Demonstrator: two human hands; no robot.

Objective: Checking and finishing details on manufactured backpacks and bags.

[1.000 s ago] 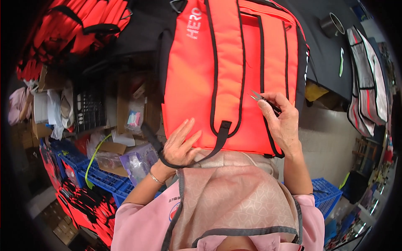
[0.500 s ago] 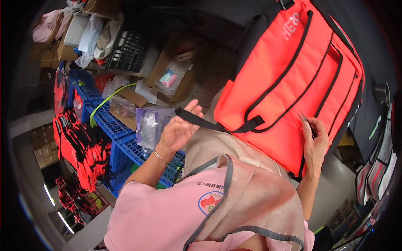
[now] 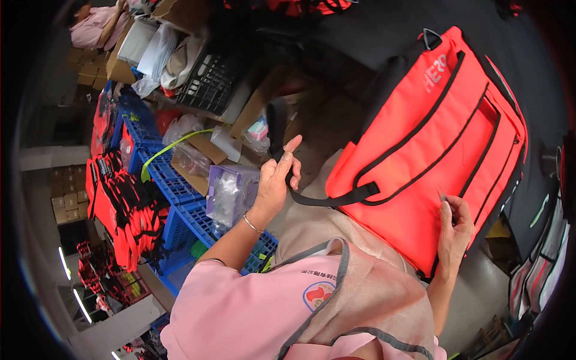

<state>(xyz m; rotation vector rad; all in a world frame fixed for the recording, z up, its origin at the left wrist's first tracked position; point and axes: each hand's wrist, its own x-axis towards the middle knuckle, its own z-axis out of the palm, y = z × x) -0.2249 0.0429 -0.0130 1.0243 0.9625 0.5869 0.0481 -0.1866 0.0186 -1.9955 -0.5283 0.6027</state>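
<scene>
A bright coral-red backpack with black piping leans against my lap, one face turned up toward me. From a loop near its lower left corner runs a black webbing strap. My left hand is closed on this strap, and the strap's free end stands up beyond the fingers. Over the bag's lower right part, my right hand pinches a small tool with thin metal points; it looks like thread snips, mostly hidden in the palm. A loose thread shows on the red fabric.
Blue plastic crates stand at my left, with a purple box of clear plastic bags on them. Red and black bags are stacked beyond. A black crate and cartons lie farther back. Another person is at the far upper left.
My left hand has turned, and the strap's free end now swings upward past the fingers. The backpack sits slightly lower and farther right in view; my right hand still rests over it.
</scene>
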